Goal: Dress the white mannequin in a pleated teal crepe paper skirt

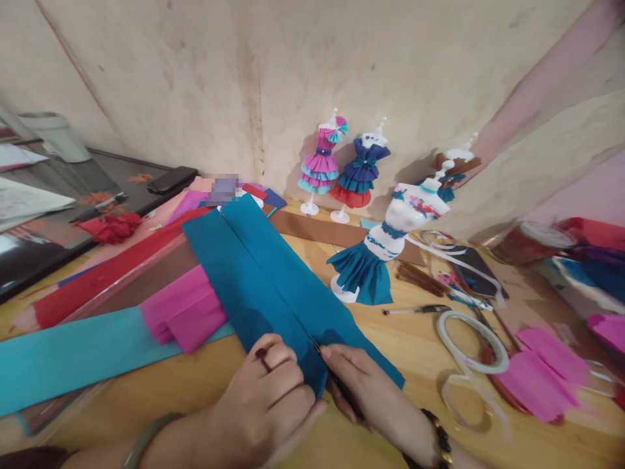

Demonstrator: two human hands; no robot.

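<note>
A long sheet of teal crepe paper (244, 260) slants across the table, with a straight slit running along its length. My left hand (273, 397), wearing a ring, is closed on the near edge of the paper. In my right hand (361, 378) is a pair of scissors (315, 344); the blade tip lies at the near end of the slit, and my fingers cover most of the handles. Beyond the paper, a white mannequin (388, 241) wears a pleated teal skirt (364, 270) and leans to the right.
Two dressed mannequins (319, 159) stand by the wall, and another person's arm (537, 98) reaches toward a brown-dressed one (456, 159). A tape roll (472, 314), a pen (415, 310) and pink paper (541, 381) lie right. Light-blue paper (73, 348) and magenta paper (183, 306) lie left.
</note>
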